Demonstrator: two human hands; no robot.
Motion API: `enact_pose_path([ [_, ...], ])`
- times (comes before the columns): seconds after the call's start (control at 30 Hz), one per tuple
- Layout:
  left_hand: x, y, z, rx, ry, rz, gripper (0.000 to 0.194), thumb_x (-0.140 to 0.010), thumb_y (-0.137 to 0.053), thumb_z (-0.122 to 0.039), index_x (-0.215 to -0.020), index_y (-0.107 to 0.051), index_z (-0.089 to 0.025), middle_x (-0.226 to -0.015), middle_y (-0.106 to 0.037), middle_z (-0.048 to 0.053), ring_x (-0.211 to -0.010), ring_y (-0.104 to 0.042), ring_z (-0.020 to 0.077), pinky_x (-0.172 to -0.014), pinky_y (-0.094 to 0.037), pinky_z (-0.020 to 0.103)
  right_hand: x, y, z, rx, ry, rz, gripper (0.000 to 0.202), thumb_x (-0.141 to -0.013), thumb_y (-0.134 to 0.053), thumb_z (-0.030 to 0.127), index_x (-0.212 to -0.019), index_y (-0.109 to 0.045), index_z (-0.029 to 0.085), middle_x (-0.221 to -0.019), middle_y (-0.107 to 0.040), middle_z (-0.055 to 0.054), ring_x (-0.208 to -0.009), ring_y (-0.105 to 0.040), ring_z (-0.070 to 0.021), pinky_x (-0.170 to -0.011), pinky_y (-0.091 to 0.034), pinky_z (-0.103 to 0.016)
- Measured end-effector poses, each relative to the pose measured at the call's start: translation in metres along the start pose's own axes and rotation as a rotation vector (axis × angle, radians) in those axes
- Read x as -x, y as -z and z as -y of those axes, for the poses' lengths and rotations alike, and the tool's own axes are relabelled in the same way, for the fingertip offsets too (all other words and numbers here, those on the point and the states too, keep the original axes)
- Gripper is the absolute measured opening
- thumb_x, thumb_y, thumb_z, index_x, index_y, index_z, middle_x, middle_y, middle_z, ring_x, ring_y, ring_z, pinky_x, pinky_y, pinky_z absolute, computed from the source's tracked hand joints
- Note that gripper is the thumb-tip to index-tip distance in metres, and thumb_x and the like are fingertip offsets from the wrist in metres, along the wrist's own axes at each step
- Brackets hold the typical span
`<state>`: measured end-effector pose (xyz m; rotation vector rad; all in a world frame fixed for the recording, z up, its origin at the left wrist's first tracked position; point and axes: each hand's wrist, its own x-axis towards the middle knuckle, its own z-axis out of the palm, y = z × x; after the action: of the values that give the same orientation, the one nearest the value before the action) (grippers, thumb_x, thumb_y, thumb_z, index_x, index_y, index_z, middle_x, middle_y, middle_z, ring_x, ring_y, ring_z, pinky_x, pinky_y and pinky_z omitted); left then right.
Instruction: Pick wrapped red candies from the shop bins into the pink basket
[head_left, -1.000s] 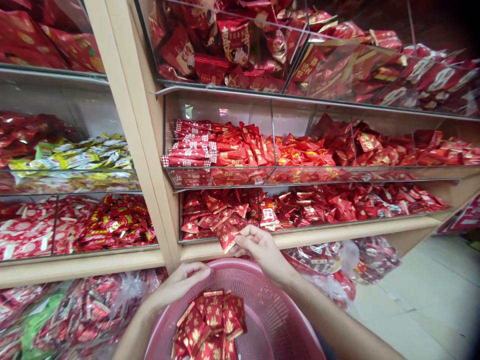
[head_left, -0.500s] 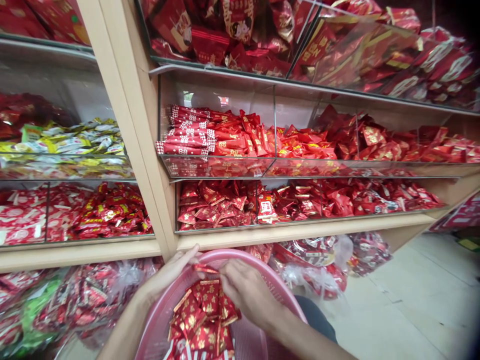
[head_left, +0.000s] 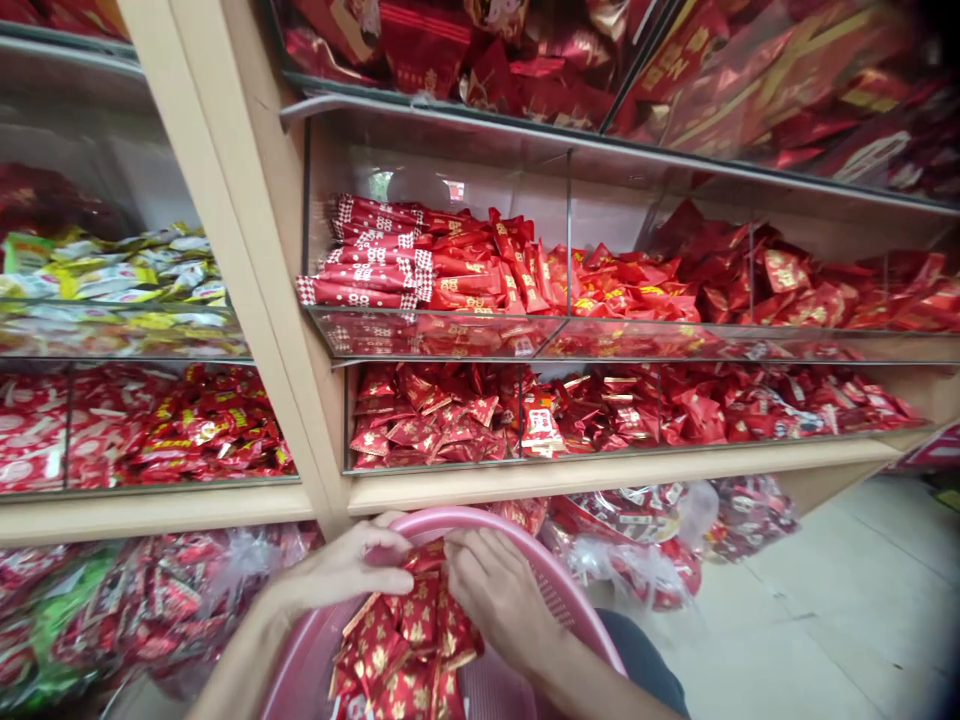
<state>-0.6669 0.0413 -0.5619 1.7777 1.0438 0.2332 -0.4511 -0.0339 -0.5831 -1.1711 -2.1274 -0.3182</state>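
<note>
A pink plastic basket (head_left: 581, 610) stands below the shelf front, holding a pile of small red packets with gold print (head_left: 390, 650). My right hand (head_left: 499, 590) is over the basket, its fingers curled on a red packet (head_left: 427, 556) at the top of the pile. At the basket's left side, my left hand (head_left: 356, 565) has its thumb and fingers apart, the tips close to that same packet. Whether they touch it I cannot tell. The right fingertips are partly hidden behind the hand.
Above the basket, a wooden shelf (head_left: 600, 475) carries clear-fronted bins of red packets (head_left: 431, 415). A wooden upright (head_left: 244, 250) divides it from bins with yellow packets (head_left: 135, 265). Plastic bags of packets (head_left: 630, 545) lie under the shelf, beside the tiled floor (head_left: 817, 610).
My left hand has come off the basket's rim and moved in toward the packet. The right hand stays over the pile, and the view has shifted slightly.
</note>
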Motion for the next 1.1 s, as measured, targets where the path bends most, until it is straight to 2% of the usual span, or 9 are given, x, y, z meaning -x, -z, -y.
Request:
enact_pose_path([
  [0.13, -0.005, 0.001, -0.002, -0.028, 0.005, 0.036, 0.052, -0.059, -0.071, -0.052, -0.102, -0.062, -0.024, -0.142, -0.037, 0.006, -0.135, -0.022, 0.0309, -0.108, -0.02, 0.041, 0.003, -0.005, -0.006, -0.092, -0.002, -0.065, 0.018, -0.084, -0.044, 0.009, -0.096, -0.054, 0.018, -0.094, -0.064, -0.004, -0.085, -0.057, -0.0155, -0.078, -0.044, -0.03],
  [0.23, -0.006, 0.001, -0.009, -0.069, 0.024, 0.059, 0.052, -0.058, -0.073, -0.051, -0.101, -0.062, -0.024, -0.14, -0.039, 0.005, -0.133, -0.024, 0.0317, -0.108, -0.02, 0.039, 0.006, 0.001, -0.007, -0.4, -0.095, -0.017, 0.014, -0.079, -0.047, 0.011, -0.088, -0.054, 0.018, -0.091, -0.062, -0.005, -0.085, -0.057, -0.0159, -0.077, -0.046, -0.029],
  [0.33, -0.009, -0.001, -0.017, -0.083, -0.028, 0.09, 0.049, -0.059, -0.073, -0.05, -0.098, -0.061, -0.024, -0.134, -0.043, 0.003, -0.128, -0.031, 0.0294, -0.106, -0.021, 0.036, 0.011, 0.005, -0.01, -0.784, -0.431, 0.066, 0.009, -0.081, -0.046, 0.02, -0.075, -0.052, 0.019, -0.088, -0.061, -0.004, -0.08, -0.057, -0.0151, -0.072, -0.047, -0.027],
  [0.47, -0.02, -0.01, -0.031, -0.069, -0.118, 0.126, 0.043, -0.058, -0.075, -0.044, -0.094, -0.061, -0.024, -0.12, -0.049, 0.001, -0.113, -0.043, 0.0236, -0.099, -0.031, 0.031, 0.016, 0.004, -0.019, -1.106, -0.873, 0.147, 0.018, -0.078, -0.059, 0.034, -0.087, -0.054, 0.019, -0.088, -0.061, -0.003, -0.081, -0.059, -0.0159, -0.072, -0.047, -0.027],
  [0.6, -0.033, -0.022, -0.043, -0.073, -0.22, 0.143, 0.041, -0.059, -0.075, -0.041, -0.094, -0.061, -0.023, -0.112, -0.048, 0.001, -0.105, -0.046, 0.0209, -0.093, -0.036, 0.029, 0.017, 0.016, -0.028, -1.506, -1.053, 0.385, 0.035, -0.07, -0.068, 0.042, -0.093, -0.059, 0.017, -0.074, -0.064, -0.002, -0.06, -0.058, -0.012, -0.057, -0.045, -0.024],
  [0.67, -0.038, -0.028, -0.051, -0.062, -0.256, 0.153, 0.042, -0.06, -0.075, -0.041, -0.095, -0.062, -0.023, -0.114, -0.048, 0.002, -0.104, -0.047, 0.021, -0.091, -0.037, 0.029, 0.019, 0.028, -0.031, -1.62, -1.099, 0.439, 0.036, -0.069, -0.07, 0.04, -0.095, -0.06, 0.017, -0.069, -0.065, -0.001, -0.054, -0.056, -0.0094, -0.054, -0.043, -0.021],
  [0.77, -0.046, -0.035, -0.067, -0.075, -0.262, 0.182, 0.041, -0.062, -0.073, -0.042, -0.097, -0.064, -0.023, -0.112, -0.052, 0.002, -0.101, -0.05, 0.0211, -0.089, -0.038, 0.029, 0.027, 0.041, -0.035, -1.656, -1.149, 0.412, 0.032, -0.068, -0.072, 0.035, -0.091, -0.061, 0.016, -0.069, -0.066, -0.002, -0.056, -0.057, -0.0085, -0.055, -0.043, -0.019],
  [0.9, -0.061, -0.045, -0.087, -0.064, -0.257, 0.188, 0.033, -0.078, -0.056, -0.046, -0.099, -0.067, -0.022, -0.106, -0.061, 0.003, -0.102, -0.053, 0.0215, -0.091, -0.037, 0.029, 0.048, 0.046, -0.037, -1.668, -1.245, 0.303, 0.03, -0.066, -0.073, 0.029, -0.089, -0.061, 0.015, -0.078, -0.067, -0.003, -0.065, -0.061, -0.0103, -0.064, -0.047, -0.022],
  [1.1, -0.08, -0.06, -0.087, 0.072, -0.266, 0.141, 0.039, -0.084, -0.049, -0.046, -0.098, -0.07, -0.017, -0.102, -0.069, 0.004, -0.095, -0.059, 0.0222, -0.085, -0.042, 0.028, 0.07, 0.045, -0.032, -1.687, -1.432, 0.114, 0.035, -0.06, -0.075, 0.021, -0.088, -0.055, 0.016, -0.078, -0.066, -0.001, -0.075, -0.065, -0.0133, -0.074, -0.048, -0.026],
])
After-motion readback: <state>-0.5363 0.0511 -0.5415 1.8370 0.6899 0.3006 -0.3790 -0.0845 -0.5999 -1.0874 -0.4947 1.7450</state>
